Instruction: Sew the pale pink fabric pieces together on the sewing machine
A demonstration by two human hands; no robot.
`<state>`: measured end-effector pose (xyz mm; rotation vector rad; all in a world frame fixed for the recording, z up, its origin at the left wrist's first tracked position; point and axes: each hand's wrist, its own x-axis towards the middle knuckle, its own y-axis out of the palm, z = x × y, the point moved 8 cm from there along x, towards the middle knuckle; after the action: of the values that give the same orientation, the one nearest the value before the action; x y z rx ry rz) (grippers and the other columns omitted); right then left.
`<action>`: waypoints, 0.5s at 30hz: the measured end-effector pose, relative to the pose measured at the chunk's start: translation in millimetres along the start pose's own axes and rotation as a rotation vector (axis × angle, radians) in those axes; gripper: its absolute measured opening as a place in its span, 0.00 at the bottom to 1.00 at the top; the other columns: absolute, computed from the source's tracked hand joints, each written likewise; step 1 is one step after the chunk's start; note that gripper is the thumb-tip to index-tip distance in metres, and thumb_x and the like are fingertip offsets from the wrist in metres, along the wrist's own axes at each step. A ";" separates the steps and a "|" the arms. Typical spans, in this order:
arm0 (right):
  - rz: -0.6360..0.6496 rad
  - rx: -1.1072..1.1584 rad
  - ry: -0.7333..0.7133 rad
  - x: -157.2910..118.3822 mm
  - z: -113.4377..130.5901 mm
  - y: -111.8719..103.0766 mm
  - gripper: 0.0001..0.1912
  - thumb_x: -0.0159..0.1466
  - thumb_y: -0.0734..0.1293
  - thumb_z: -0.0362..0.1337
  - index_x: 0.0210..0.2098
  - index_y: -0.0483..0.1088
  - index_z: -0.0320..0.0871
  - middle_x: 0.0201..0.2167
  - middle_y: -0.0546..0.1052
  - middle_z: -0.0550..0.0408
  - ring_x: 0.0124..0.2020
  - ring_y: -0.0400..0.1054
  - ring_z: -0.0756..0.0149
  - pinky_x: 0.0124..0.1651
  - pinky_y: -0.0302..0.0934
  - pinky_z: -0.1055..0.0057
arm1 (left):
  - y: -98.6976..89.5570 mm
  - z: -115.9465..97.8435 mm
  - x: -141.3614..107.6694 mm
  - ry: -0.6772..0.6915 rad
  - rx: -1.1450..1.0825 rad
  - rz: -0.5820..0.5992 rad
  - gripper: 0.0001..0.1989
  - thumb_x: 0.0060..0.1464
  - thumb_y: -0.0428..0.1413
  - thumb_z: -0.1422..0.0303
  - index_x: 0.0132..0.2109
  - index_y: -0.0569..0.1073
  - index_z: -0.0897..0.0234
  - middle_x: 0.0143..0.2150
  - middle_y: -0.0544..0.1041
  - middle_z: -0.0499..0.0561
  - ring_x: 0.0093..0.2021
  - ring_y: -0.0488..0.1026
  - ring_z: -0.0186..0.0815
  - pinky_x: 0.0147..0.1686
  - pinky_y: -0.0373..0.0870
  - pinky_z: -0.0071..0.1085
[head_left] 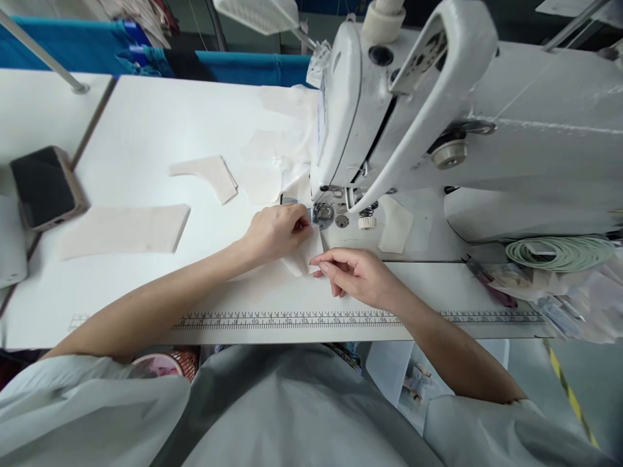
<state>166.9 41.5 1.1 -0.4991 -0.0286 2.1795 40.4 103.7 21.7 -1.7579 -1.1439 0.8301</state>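
A small piece of pale fabric (311, 251) lies in front of the presser foot of a white sewing machine (341, 110). My left hand (278, 230) is closed on its left side, close beside the needle area, the fingertips curled under and partly hidden. Nearer to me, my right hand (357, 275) pinches the lower right edge of the same fabric between thumb and forefinger. More pale cloth (296, 168) spreads behind the needle area, against the machine head. Whether the needle is in the fabric I cannot make out.
Cut fabric pieces (126, 230) lie on the left of the table, a curved stack (209, 175) behind them. A dark box-shaped object (47, 187) stands far left. At right are coiled green tape (559, 251) and snips (489, 280). A printed ruler (292, 320) runs along the front edge.
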 end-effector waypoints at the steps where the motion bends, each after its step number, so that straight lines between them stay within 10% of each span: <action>1: -0.001 -0.007 -0.001 0.4 -0.4 -0.1 0.17 0.65 0.62 0.44 0.44 0.73 0.39 0.18 0.69 0.63 0.22 0.68 0.72 0.32 0.68 0.69 | 0.1 0.2 0.2 -0.003 -0.001 0.002 0.07 0.56 0.51 0.68 0.37 0.73 0.64 0.34 0.77 0.50 0.32 0.70 0.34 0.28 0.58 0.29; 15: 0.013 -0.122 0.019 1.2 5.1 -2.1 0.14 0.67 0.60 0.42 0.39 0.75 0.40 0.31 0.77 0.56 0.18 0.65 0.77 0.23 0.60 0.76 | 0.2 0.7 0.9 -0.025 -0.009 0.015 0.08 0.57 0.52 0.65 0.37 0.73 0.64 0.33 0.77 0.50 0.31 0.71 0.35 0.28 0.59 0.30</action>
<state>166.0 44.5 5.8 -0.5901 -0.1489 2.1945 40.2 104.7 21.2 -1.7694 -1.1536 0.8594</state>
